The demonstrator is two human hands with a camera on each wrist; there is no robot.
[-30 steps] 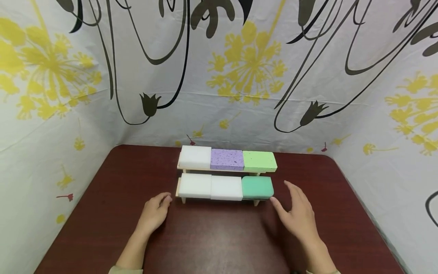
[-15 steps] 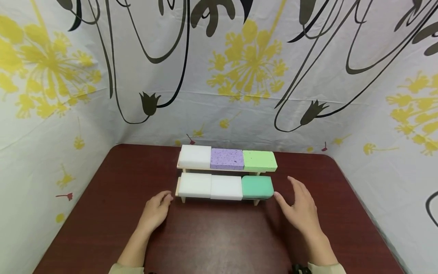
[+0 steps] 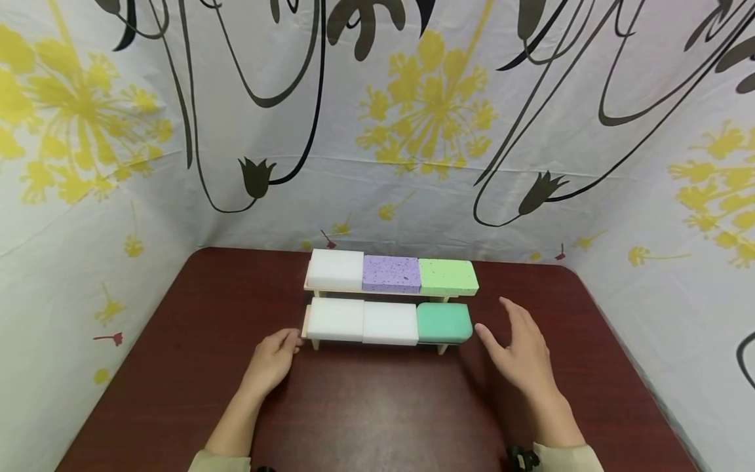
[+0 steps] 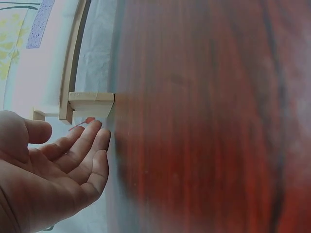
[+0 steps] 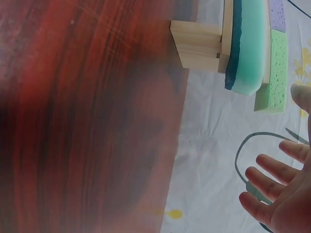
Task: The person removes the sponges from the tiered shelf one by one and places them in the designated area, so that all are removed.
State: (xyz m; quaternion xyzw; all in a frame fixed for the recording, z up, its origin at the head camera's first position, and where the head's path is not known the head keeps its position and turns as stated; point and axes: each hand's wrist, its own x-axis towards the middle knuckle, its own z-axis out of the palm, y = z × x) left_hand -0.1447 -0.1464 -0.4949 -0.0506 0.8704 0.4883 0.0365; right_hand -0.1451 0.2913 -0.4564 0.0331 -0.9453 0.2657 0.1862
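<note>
Two low wooden stands bear sponges in rows. On the front stand (image 3: 305, 326) sit a white sponge (image 3: 336, 320), a second white sponge (image 3: 390, 323) and a teal sponge (image 3: 444, 322) with a dark scouring layer below. The stand behind holds a white sponge (image 3: 336, 269), a purple speckled sponge (image 3: 391, 273) and a light green sponge (image 3: 448, 277). My left hand (image 3: 271, 362) is at the front stand's left end, fingers loosely bent; the left wrist view shows nothing in it. My right hand (image 3: 522, 357), fingers spread, is just right of the teal sponge, apart from it.
The stands are towards the back of a dark red-brown table (image 3: 377, 406). A white cloth (image 3: 377, 210) printed with yellow and dark flowers hangs behind the table and along both sides.
My right hand has drawn slightly to the right and back, away from the teal sponge. My left hand has edged right towards the front stand's end. The sponges stay in place.
</note>
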